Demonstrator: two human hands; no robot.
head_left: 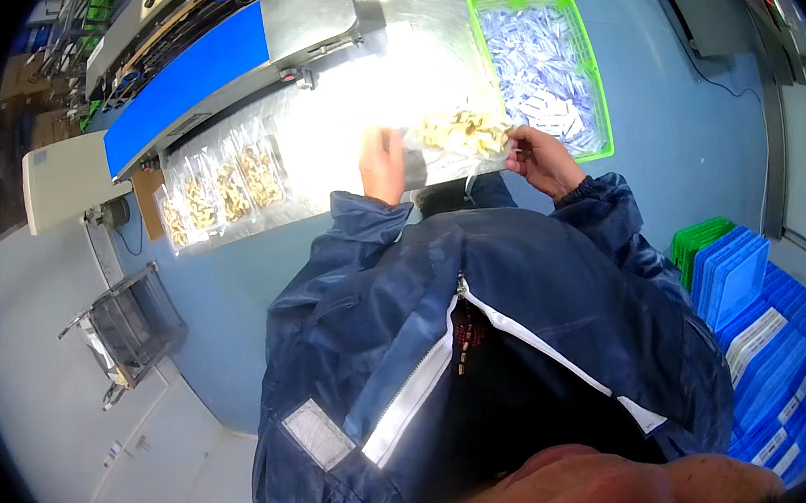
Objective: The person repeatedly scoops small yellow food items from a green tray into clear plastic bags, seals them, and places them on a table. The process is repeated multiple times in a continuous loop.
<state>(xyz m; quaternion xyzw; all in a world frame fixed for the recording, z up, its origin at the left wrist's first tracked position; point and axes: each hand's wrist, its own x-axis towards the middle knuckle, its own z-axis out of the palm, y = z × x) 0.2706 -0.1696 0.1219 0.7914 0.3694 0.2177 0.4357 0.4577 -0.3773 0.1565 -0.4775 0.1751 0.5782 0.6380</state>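
Over the front of the bright worktable, a clear plastic bag of pale yellow, chip-like pieces stretches between my two hands. My right hand is closed, pinching the bag's right end between thumb and fingers. At the other end my left hand is closed on the bag's edge, though glare washes out its fingertips. Left of it, several filled clear bags lie side by side along the table's front edge, holding similar pale and brownish pieces.
A bright green basket full of small white-and-blue packets stands to the right. A machine with a blue conveyor belt runs along the far left. Stacked blue crates stand on the floor at right; a metal-framed bin is at left.
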